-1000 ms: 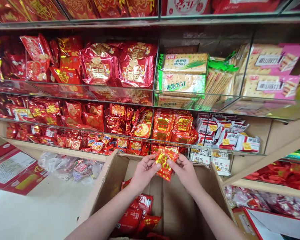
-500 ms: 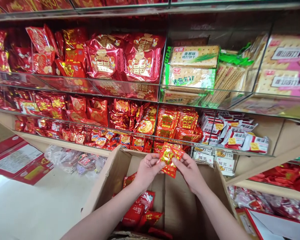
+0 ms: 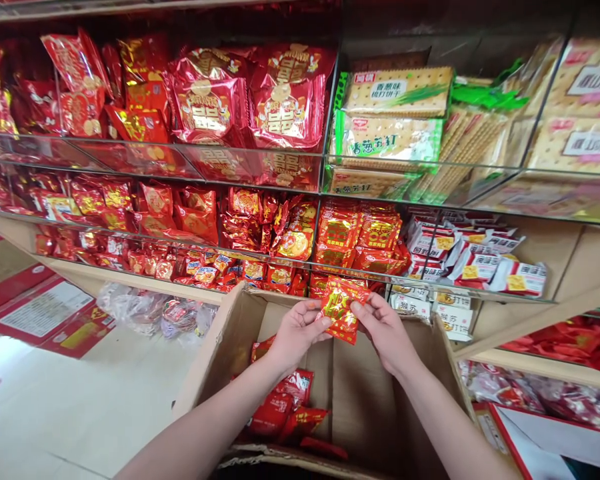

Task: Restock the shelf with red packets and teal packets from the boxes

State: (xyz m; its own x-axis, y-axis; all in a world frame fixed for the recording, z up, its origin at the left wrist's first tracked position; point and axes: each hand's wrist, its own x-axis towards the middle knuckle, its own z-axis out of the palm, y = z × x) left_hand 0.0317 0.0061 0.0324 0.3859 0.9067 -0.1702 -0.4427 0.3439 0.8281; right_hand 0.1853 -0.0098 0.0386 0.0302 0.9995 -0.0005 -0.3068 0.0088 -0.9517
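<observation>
Red and gold, one small packet [image 3: 341, 312] is up in both hands! Left hand [image 3: 299, 333] pinches one side, right hand [image 3: 386, 333] grips the other, right over the open cardboard box [image 3: 363, 400], loose red packets [image 3: 273, 415] lying inside, green-trimmed cracker packs [image 3: 390, 138] shelved beyond.

Most of the view is taken up by wood-coloured shelving [image 3: 565, 267], its tiers fronted and divided by clear panels [image 3: 260, 167]. The back [image 3: 480, 40] of the upper tier is sunk in shadow. At lower left, a pale, glossy floor [image 3: 105, 400] is seen, on which bright light [image 3: 0, 348] is reflected.
</observation>
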